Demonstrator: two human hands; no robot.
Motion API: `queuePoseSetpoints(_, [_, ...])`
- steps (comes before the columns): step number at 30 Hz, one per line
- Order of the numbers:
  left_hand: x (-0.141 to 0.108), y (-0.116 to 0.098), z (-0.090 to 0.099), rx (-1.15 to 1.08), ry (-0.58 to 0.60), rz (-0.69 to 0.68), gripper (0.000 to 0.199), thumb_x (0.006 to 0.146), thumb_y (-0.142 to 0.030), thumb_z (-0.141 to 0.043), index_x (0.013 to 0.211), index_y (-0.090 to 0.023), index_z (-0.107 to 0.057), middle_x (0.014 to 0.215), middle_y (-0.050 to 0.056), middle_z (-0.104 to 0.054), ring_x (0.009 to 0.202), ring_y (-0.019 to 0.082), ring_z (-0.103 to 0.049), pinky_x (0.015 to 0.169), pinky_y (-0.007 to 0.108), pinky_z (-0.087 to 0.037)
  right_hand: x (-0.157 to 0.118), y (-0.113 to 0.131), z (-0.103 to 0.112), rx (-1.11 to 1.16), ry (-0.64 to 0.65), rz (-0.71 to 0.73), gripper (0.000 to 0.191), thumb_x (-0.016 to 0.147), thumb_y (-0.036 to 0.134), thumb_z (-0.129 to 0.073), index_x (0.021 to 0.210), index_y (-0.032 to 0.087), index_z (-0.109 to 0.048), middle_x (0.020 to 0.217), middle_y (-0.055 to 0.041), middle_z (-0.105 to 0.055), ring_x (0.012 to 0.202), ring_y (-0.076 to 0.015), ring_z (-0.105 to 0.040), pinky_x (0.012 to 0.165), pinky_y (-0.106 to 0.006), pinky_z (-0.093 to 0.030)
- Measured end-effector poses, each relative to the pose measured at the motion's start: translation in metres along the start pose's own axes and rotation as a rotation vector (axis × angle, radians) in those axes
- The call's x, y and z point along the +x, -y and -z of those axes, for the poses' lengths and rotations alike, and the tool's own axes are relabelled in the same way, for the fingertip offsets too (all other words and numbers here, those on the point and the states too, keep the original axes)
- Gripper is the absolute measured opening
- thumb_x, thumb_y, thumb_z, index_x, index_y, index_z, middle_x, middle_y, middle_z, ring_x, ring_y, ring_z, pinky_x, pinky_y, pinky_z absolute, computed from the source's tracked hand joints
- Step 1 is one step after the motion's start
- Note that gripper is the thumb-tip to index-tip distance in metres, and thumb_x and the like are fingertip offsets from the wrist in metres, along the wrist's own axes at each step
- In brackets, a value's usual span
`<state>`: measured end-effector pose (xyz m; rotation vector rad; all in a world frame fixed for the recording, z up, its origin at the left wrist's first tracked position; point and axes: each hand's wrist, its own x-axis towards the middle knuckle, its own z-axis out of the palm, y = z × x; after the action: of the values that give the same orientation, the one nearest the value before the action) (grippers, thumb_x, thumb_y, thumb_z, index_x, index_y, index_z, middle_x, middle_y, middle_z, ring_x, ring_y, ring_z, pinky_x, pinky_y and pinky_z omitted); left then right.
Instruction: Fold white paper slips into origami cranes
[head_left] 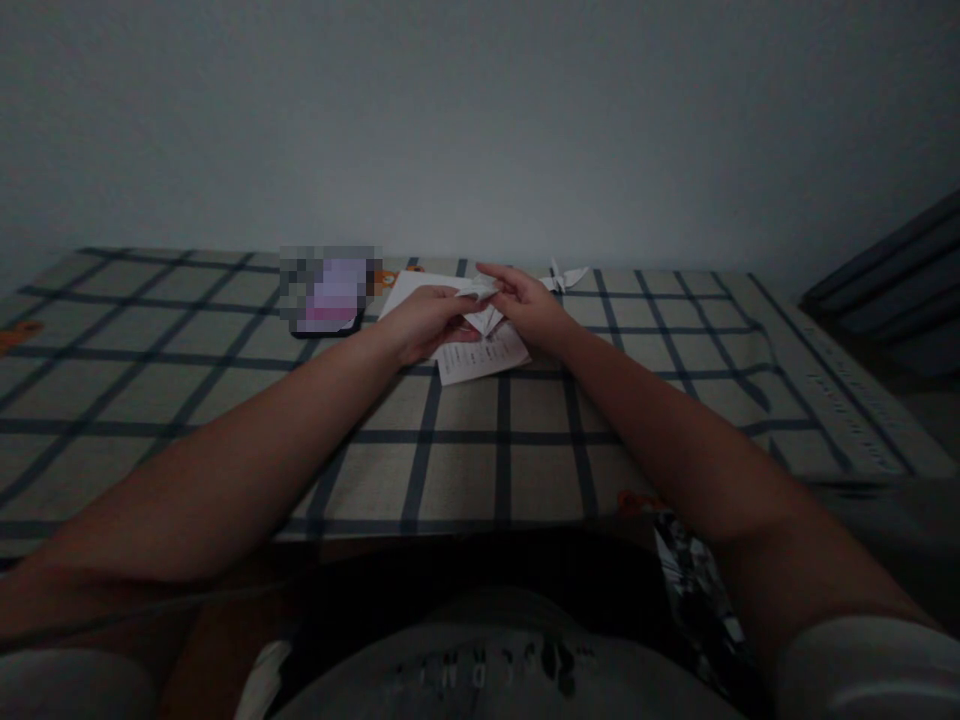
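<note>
Between my two hands is a small piece of folded white paper (pixel 486 318), pinched from both sides just above the table. My left hand (pixel 429 322) grips its left side, with the fingers bent around it. On the other side my right hand (pixel 529 305) holds the right edge between thumb and fingers. Beneath them lie white sheets, one of them a printed sheet (pixel 484 358) with small lines of text. Past my right hand rests another folded white paper piece (pixel 574 278) with pointed ends. My palms and fingers hide part of the held paper.
A checked tablecloth (pixel 465 470) covers the table, which meets a plain wall (pixel 480 130). Left of my hands lies a phone-like device (pixel 334 295), its screen lit and partly blurred out. Dark grey folded fabric (pixel 892 290) stands at the far right.
</note>
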<state>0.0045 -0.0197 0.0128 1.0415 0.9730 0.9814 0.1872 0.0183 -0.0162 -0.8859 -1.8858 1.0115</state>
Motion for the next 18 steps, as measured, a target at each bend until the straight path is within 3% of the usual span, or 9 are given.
queuePoseSetpoints(3, [-0.0004, 0.0010, 0.0007, 0.064, 0.017, -0.011, 0.007, 0.082, -0.011, -0.078, 0.089, -0.008, -0.077, 0.091, 0.011, -0.078, 0.074, 0.016, -0.073, 0.062, 0.023, -0.061, 0.0010, -0.0010, -0.0015, -0.011, -0.023, 0.011, 0.049, 0.100, 0.022, -0.054, 0.149, 0.014, -0.052, 0.125, -0.0124, -0.071, 0.109, -0.0209, -0.071, 0.102, -0.042, -0.061])
queuePoseSetpoints(10, [0.0010, 0.0020, 0.0043, 0.083, -0.006, -0.078, 0.011, 0.079, -0.011, -0.080, 0.089, -0.011, -0.077, 0.093, 0.010, -0.079, 0.077, 0.015, -0.073, 0.069, 0.024, -0.061, 0.0008, -0.0036, 0.0005, 0.097, -0.004, -0.021, 0.055, 0.096, 0.029, -0.063, 0.149, 0.023, -0.052, 0.105, -0.0054, -0.070, 0.087, -0.0190, -0.071, 0.084, -0.039, -0.066])
queuePoseSetpoints(18, [0.0044, 0.0029, 0.0069, 0.109, -0.016, -0.056, 0.011, 0.079, -0.015, -0.081, 0.088, -0.012, -0.078, 0.090, 0.010, -0.079, 0.069, 0.013, -0.069, 0.064, 0.022, -0.059, 0.0020, -0.0053, 0.0035, 0.100, 0.013, -0.032, 0.056, 0.095, 0.039, -0.068, 0.147, 0.024, -0.056, 0.101, -0.0055, -0.070, 0.087, -0.0199, -0.070, 0.084, -0.040, -0.065])
